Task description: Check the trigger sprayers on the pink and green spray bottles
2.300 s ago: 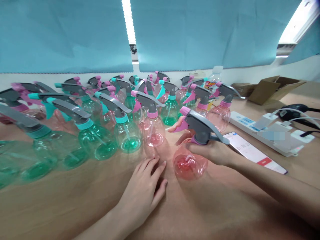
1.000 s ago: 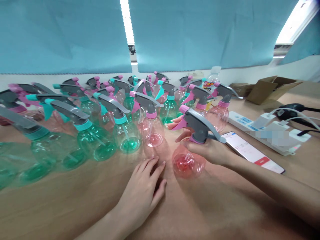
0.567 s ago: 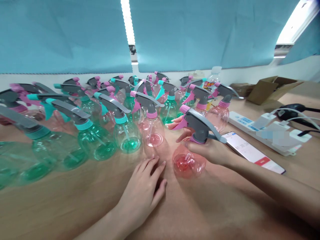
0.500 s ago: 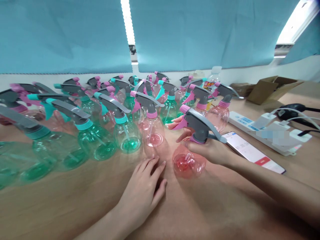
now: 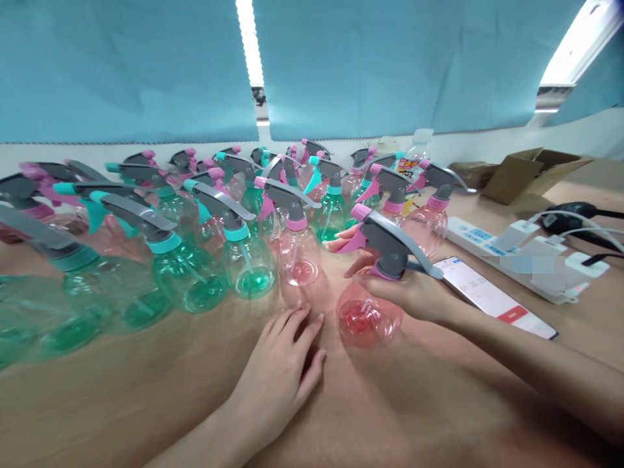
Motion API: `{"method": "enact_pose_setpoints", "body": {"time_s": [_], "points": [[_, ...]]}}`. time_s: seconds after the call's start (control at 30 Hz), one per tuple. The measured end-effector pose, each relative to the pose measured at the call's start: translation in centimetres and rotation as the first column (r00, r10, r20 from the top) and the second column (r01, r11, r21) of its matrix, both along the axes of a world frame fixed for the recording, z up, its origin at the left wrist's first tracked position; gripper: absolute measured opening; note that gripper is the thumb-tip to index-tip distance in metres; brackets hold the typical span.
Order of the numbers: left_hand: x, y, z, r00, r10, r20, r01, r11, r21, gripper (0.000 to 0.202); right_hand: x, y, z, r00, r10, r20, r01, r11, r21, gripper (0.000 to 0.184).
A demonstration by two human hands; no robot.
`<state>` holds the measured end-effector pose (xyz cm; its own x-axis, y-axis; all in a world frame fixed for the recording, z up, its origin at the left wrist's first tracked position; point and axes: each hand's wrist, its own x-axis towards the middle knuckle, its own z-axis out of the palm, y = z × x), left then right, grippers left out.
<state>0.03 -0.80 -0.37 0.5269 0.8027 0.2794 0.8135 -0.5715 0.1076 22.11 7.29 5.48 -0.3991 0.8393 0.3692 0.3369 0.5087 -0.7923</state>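
Observation:
My right hand [image 5: 409,296] is wrapped round the neck of a pink spray bottle [image 5: 365,322] with a grey and pink trigger head. This bottle stands on the table, its nozzle pointing to the far left. Part of its neck is hidden behind my fingers. My left hand [image 5: 287,354] lies flat on the wooden table [image 5: 341,416], fingers stretched out and holding nothing, to the left of that bottle. Just beyond my left fingertips stands another pink spray bottle [image 5: 298,257], and beside it a green spray bottle [image 5: 248,270].
Several green and pink spray bottles fill the left and back of the table. On the right lie a phone [image 5: 492,296] with a lit screen and a white power strip [image 5: 511,260] with plugged-in cables. Behind them are an open cardboard box [image 5: 521,175] and a clear bottle [image 5: 419,146].
Both hands and the spray bottles stay practically where they were. Only the digits on the phone screen differ.

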Motion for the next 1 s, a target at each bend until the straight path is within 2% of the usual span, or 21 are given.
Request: {"method": "enact_pose_setpoints", "body": {"time_s": [0.13,0.23,0.33,0.43,0.57,0.67,0.83,1.0], "points": [[0.0,-0.1,0.0,1.0,-0.006,0.002,0.006,1.0,0.001,0.038,0.1,0.1,0.0,1.0,0.008,-0.004,-0.008,0.999,-0.037,0.055],[0.0,-0.1,0.0,1.0,-0.009,0.008,0.009,1.0,-0.002,0.039,0.2,0.2,0.1,0.995,0.083,-0.05,-0.086,0.994,-0.066,0.047],[0.0,-0.1,0.0,1.0,-0.014,0.011,0.014,1.0,-0.011,0.039,0.3,0.4,0.1,0.985,0.141,-0.104,-0.145,0.989,-0.031,0.035],[0.0,-0.1,0.0,1.0,-0.012,0.013,0.012,1.0,-0.009,0.039,0.6,0.5,0.0,0.988,0.129,-0.086,-0.128,0.992,0.011,0.024],[0.0,0.0,-0.1,1.0,-0.004,0.018,0.005,1.0,-0.008,0.038,0.7,0.4,0.2,0.991,0.121,-0.051,-0.12,0.993,0.01,0.019],[0.0,-0.1,0.0,1.0,0.001,0.016,-0.001,1.0,-0.01,0.037,0.7,0.4,0.4,0.995,0.096,-0.031,-0.096,0.995,0.013,0.021],[0.0,-0.1,0.1,1.0,-0.008,0.014,0.008,1.0,-0.007,0.037,0.8,0.7,-0.5,1.0,0.021,0.019,-0.021,1.0,-0.003,0.045],[0.0,-0.1,0.1,1.0,0.002,0.016,-0.001,1.0,-0.006,0.037,0.7,0.6,-1.0,0.997,-0.042,0.067,0.041,0.999,0.026,0.056]]}}
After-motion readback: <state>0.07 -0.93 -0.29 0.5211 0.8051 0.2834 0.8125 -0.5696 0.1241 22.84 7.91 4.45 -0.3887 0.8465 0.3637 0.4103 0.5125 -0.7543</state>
